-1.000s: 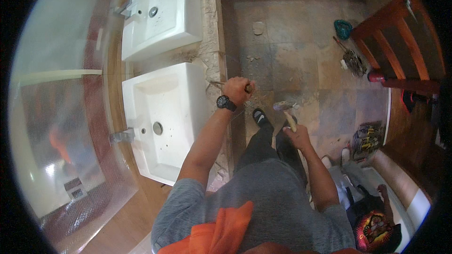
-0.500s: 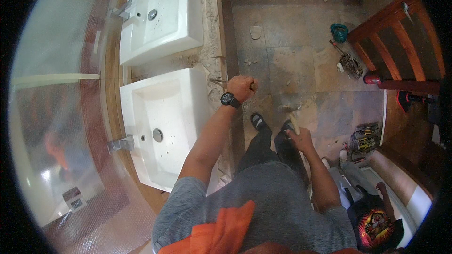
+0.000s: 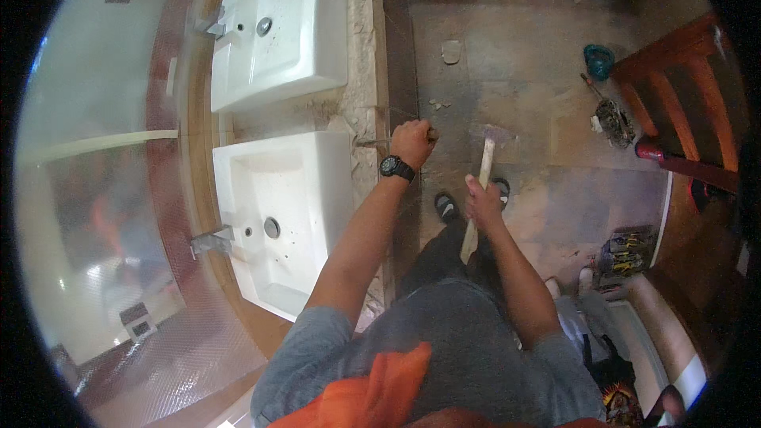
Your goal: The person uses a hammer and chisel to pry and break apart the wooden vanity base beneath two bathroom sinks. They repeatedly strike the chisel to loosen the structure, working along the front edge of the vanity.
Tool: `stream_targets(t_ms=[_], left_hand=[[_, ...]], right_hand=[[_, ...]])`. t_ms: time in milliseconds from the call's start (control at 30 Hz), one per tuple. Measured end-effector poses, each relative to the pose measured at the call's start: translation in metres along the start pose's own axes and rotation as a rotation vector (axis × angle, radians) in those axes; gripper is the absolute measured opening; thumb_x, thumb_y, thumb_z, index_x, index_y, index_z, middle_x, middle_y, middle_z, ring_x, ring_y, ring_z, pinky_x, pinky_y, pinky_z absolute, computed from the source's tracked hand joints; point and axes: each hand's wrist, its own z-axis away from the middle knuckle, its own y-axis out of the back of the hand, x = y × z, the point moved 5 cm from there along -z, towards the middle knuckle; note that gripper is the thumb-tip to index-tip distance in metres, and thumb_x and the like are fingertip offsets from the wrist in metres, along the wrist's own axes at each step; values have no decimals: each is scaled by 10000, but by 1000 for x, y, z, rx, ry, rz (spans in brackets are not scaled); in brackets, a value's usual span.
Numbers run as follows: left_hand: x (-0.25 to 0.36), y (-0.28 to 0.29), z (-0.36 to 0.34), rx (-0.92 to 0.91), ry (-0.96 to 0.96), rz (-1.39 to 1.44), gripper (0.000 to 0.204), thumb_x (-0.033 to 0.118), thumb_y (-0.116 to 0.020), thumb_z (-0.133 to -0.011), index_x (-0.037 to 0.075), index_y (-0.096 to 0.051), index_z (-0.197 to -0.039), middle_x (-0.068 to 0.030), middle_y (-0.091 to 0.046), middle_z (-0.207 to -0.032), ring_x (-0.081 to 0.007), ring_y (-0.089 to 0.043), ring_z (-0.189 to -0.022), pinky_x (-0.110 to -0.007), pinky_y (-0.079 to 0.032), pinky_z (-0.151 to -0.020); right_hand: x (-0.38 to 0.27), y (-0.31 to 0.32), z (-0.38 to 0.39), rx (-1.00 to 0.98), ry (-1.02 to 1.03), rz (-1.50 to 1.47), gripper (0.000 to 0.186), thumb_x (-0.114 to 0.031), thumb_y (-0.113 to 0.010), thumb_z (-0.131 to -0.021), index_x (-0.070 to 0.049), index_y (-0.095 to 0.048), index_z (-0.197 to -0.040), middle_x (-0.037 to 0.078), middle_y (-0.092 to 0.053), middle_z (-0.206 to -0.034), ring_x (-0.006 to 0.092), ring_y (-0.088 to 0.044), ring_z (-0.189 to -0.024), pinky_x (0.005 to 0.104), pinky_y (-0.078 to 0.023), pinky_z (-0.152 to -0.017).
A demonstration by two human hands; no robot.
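Note:
My left hand (image 3: 413, 143), with a dark watch on its wrist, is closed around a chisel (image 3: 374, 142). The chisel's metal blade points left onto the rough, mortar-crusted counter edge (image 3: 363, 79), near the corner of the closer white sink (image 3: 333, 214). Its butt end sticks out on the right of my fist. In my right hand (image 3: 483, 202) is a hammer (image 3: 486, 160), gripped partway along its pale wooden handle. The hammer's head, a little blurred, is over the floor to the right of the chisel, apart from it.
A second white sink (image 3: 317, 40) stands farther along the counter. Chips lie on the tiled floor (image 3: 539, 119). At right are a wooden slatted piece (image 3: 674, 103), a teal object (image 3: 598, 61) and a tool bag (image 3: 626, 252). Another person (image 3: 610, 364) is low at the right.
My right hand has moved forward and left, bringing the hammer up closer to the chisel. The left hand still holds the chisel at the counter edge. The whole view has shifted slightly.

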Motion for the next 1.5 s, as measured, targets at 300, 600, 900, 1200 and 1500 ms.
stream_targets(t_ms=[300,600,900,1200,1500], left_hand=[[0,0,-9,-86,54,21,156,130,-703,-773,54,-628,-887,-172,-643,-839,-382,-623,-851,-490,-492,-754],[-4,-7,-10,-51,41,21,147,112,-691,-785,56,-602,-887,-168,-648,-859,-381,-623,-867,-488,-491,-769],[-5,-6,-8,-64,23,-33,154,85,-676,-785,50,-587,-905,-175,-646,-854,-381,-625,-869,-490,-488,-769],[-1,1,-8,-144,87,-73,160,107,-696,-798,51,-606,-917,-146,-667,-932,-347,-637,-916,-462,-504,-800],[0,-2,-7,-151,80,-83,107,78,-641,-830,50,-605,-927,-144,-666,-934,-338,-638,-926,-454,-500,-804]], right_hand=[[20,-15,-34,-80,-15,244,482,-443,-686,-898,-114,-466,-624,-19,-440,-501,118,-440,-397,315,-356,-373],[21,-15,-27,16,-23,117,417,-376,-675,-917,-76,-506,-682,16,-461,-519,155,-464,-399,351,-374,-377],[33,-13,-40,243,82,301,433,-414,-651,-910,1,-610,-793,70,-560,-580,229,-532,-504,430,-436,-524],[3,-13,-26,285,74,116,517,-451,-661,-898,-4,-566,-656,29,-536,-547,188,-535,-486,373,-437,-485],[7,-10,-35,168,172,367,478,-390,-645,-910,24,-588,-678,93,-564,-570,219,-528,-523,415,-428,-531]])
